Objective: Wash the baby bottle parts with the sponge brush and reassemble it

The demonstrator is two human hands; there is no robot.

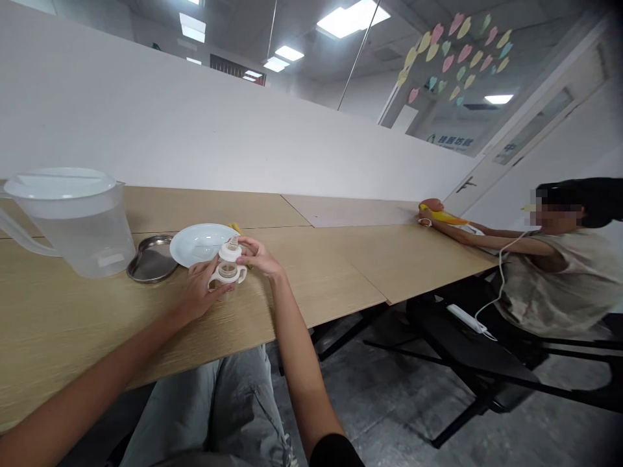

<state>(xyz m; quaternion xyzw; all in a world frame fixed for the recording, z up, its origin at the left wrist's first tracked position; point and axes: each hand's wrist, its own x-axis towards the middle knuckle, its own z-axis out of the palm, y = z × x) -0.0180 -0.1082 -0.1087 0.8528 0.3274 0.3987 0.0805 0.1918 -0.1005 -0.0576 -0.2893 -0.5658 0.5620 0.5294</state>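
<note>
Legs: grey jeans (221, 408) at lower centre of the frame, below the near edge of the surface.

Left hand (202, 292): lower middle of the frame; grip closed around the lower part of the bottle, fingers curled against it.

Right hand (257, 254): just right of the left hand; grip closed on the upper part of the bottle, fingers pressed near its white collar.

Bottle (228, 272): a baby bottle with a clear body, white collar and two white side handles; upright, held between both hands at the middle of the frame, over the surface and just in front of the plate.

Plate (192, 245): white and round, lying flat just behind the hands, with a yellow item (235, 227) partly hidden past its right rim.

Tray (152, 259): shallow metal dish just left of the plate.

Pitcher (82, 227): clear plastic with a white lid, at the left edge of the frame, beside the tray.

Surface (316, 285): pale wood-grain boards running from lower left toward middle right.

Co-worker (559, 279): seated at the right of the frame, one hand (431, 206) on a yellow object (442, 215) at the far end of the surface.

Cable (501, 279): white, hanging from the co-worker's chest toward a white power strip (464, 318).

Wall: white partition (195, 117) along the far side of the surface.

Hearts: paper cut-outs (452, 58) at upper right, on glass.
</note>
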